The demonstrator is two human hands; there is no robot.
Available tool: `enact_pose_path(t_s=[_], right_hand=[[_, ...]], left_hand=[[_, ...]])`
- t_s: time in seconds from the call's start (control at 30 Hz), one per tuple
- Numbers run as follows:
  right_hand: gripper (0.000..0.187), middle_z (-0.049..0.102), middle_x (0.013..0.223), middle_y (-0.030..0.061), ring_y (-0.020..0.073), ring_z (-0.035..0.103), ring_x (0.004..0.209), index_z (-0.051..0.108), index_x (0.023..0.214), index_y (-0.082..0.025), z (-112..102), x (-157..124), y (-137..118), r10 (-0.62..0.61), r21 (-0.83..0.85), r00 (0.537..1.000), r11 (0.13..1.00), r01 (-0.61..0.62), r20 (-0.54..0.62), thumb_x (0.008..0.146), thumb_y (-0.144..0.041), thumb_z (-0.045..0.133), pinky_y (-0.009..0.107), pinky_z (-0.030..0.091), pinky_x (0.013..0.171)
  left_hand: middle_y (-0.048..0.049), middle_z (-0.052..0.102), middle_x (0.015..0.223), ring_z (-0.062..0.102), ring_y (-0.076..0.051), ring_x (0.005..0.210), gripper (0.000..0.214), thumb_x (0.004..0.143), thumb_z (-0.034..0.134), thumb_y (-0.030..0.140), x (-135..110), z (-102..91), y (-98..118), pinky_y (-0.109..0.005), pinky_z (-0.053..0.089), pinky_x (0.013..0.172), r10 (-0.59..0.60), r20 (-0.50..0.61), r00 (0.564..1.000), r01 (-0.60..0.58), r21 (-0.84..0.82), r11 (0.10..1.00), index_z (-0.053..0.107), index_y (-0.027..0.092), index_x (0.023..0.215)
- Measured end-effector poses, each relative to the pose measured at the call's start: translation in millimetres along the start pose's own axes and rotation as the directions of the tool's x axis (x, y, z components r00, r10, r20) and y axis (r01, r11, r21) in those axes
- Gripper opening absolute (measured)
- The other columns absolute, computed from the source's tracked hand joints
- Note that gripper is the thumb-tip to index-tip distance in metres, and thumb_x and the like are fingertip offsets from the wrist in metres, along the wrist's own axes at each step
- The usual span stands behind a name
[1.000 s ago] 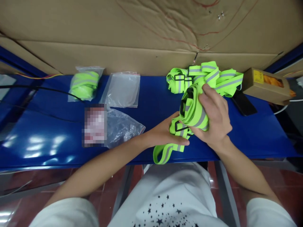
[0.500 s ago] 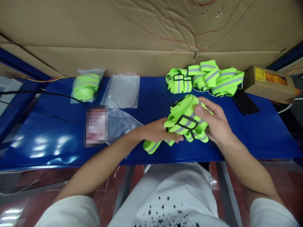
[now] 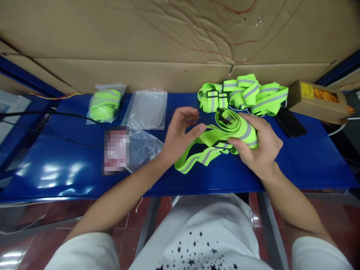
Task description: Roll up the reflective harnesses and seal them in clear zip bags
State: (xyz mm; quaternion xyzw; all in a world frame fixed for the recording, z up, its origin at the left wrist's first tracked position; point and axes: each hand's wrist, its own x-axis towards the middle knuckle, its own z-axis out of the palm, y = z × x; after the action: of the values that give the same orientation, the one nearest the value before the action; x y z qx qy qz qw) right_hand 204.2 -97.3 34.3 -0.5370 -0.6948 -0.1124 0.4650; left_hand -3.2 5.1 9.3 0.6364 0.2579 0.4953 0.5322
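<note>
My right hand [image 3: 260, 144] grips a rolled neon-green reflective strap [image 3: 237, 129] with a grey stripe, thumb in front and fingers behind. The coil's spiral end faces up and left, and a black buckle [image 3: 222, 144] shows under it. A loose length of the strap hangs down to the left, over the blue table [image 3: 157, 183]. Left of the roll, my left hand [image 3: 184, 131] is open, its fingers curved and apart from the thumb. Its thumb tip is close to the strap's edge; whether they touch I cannot tell.
Several similar folded straps [image 3: 244, 92] lie at the back, beside a black phone [image 3: 292, 122] and a cardboard box [image 3: 317, 103]. Leftward are a bagged strap [image 3: 105, 103], flat clear bags [image 3: 147, 108], a crumpled clear bag [image 3: 143, 148] and a blurred-out item [image 3: 116, 150]. A cardboard wall [image 3: 126, 71] stands behind.
My left hand has come off the roll and moved up and left, its fingers parting. In my right hand the roll has turned, bringing its spiral end into view and the buckle lower.
</note>
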Motion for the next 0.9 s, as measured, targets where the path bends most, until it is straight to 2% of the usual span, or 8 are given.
enact_pose_path(t_s=[0.03, 0.1, 0.2, 0.3, 0.43, 0.57, 0.7, 0.9], right_hand=[[0.051, 0.075, 0.124, 0.0102, 0.0321, 0.074, 0.112, 0.065, 0.136, -0.026, 1, -1, 1, -0.016, -0.029, 1.0, 0.999, 0.016, -0.01, 0.095, -0.056, 0.07, 0.044, 0.059, 0.101], [0.051, 0.076, 0.122, 0.0104, 0.0324, 0.074, 0.11, 0.064, 0.137, -0.026, 2, -1, 3, -0.023, -0.048, 0.999, 0.999, 0.021, -0.048, 0.095, -0.056, 0.069, 0.044, 0.06, 0.1], [0.05, 0.076, 0.122, 0.0111, 0.0346, 0.074, 0.111, 0.064, 0.139, -0.028, 3, -2, 7, 0.013, -0.048, 0.994, 0.999, -0.019, -0.108, 0.096, -0.055, 0.068, 0.048, 0.061, 0.099], [0.05, 0.075, 0.126, 0.0124, 0.0375, 0.072, 0.116, 0.064, 0.14, -0.03, 4, -3, 10, 0.089, -0.055, 0.99, 0.994, -0.095, -0.114, 0.097, -0.056, 0.065, 0.052, 0.06, 0.101], [0.051, 0.074, 0.129, 0.0125, 0.0382, 0.071, 0.119, 0.063, 0.141, -0.03, 5, -3, 12, 0.134, -0.032, 0.984, 0.99, -0.139, -0.113, 0.098, -0.055, 0.064, 0.052, 0.059, 0.102], [0.048, 0.075, 0.127, 0.0119, 0.0364, 0.072, 0.116, 0.064, 0.139, -0.03, 6, -2, 14, 0.143, -0.054, 0.981, 0.987, -0.152, -0.133, 0.098, -0.055, 0.063, 0.05, 0.061, 0.098], [0.047, 0.075, 0.125, 0.0125, 0.0351, 0.073, 0.115, 0.06, 0.144, -0.028, 5, 0, 17, 0.117, -0.052, 0.985, 0.991, -0.125, -0.13, 0.102, -0.05, 0.059, 0.047, 0.061, 0.092], [0.048, 0.076, 0.119, 0.0118, 0.0332, 0.075, 0.108, 0.064, 0.136, -0.027, 6, 1, 14, 0.067, -0.117, 0.988, 0.99, -0.084, -0.137, 0.1, -0.058, 0.061, 0.044, 0.062, 0.09]], left_hand=[[-0.0025, 0.066, 0.103, 0.063, -0.016, 0.097, 0.038, 0.086, 0.082, 0.053, -2, 1.3, 2, -0.029, 0.051, 0.09, 0.03, -0.09, 0.995, -0.023, 0.08, 0.997, 0.063, 0.023, 0.1], [0.0007, 0.06, 0.08, 0.056, -0.012, 0.077, 0.039, 0.094, 0.072, 0.055, -7, 4.4, 7, -0.026, 0.048, 0.076, 0.012, -0.104, 0.995, 0.011, 0.213, 0.977, 0.058, 0.02, 0.081], [0.0012, 0.057, 0.068, 0.051, -0.012, 0.066, 0.05, 0.101, 0.055, 0.062, -14, 9.1, 12, -0.027, 0.043, 0.065, -0.18, 0.083, 0.98, 0.147, 0.302, 0.942, 0.06, 0.019, 0.077], [-0.0037, 0.066, 0.086, 0.06, -0.016, 0.08, 0.053, 0.101, 0.051, 0.067, -15, 11.1, 12, -0.028, 0.047, 0.074, -0.189, 0.212, 0.959, 0.13, 0.266, 0.955, 0.068, 0.018, 0.095], [-0.0087, 0.068, 0.102, 0.063, -0.021, 0.096, 0.047, 0.091, 0.07, 0.064, -13, 9.0, 13, -0.032, 0.05, 0.088, -0.074, 0.371, 0.926, 0.032, 0.117, 0.993, 0.071, 0.017, 0.098], [-0.0036, 0.066, 0.092, 0.061, -0.017, 0.087, 0.033, 0.086, 0.081, 0.048, -14, 9.1, 16, -0.028, 0.05, 0.08, -0.233, 0.386, 0.893, 0.24, 0.03, 0.97, 0.069, 0.018, 0.092], [0.0013, 0.061, 0.082, 0.057, -0.012, 0.075, 0.036, 0.084, 0.083, 0.049, -13, 11.4, 15, -0.023, 0.047, 0.07, -0.38, 0.385, 0.841, 0.458, -0.135, 0.878, 0.066, 0.018, 0.09], [-0.0003, 0.064, 0.084, 0.06, -0.013, 0.078, 0.036, 0.081, 0.085, 0.045, -13, 11.3, 7, -0.025, 0.048, 0.073, -0.408, 0.412, 0.815, 0.484, -0.096, 0.87, 0.068, 0.017, 0.094]])
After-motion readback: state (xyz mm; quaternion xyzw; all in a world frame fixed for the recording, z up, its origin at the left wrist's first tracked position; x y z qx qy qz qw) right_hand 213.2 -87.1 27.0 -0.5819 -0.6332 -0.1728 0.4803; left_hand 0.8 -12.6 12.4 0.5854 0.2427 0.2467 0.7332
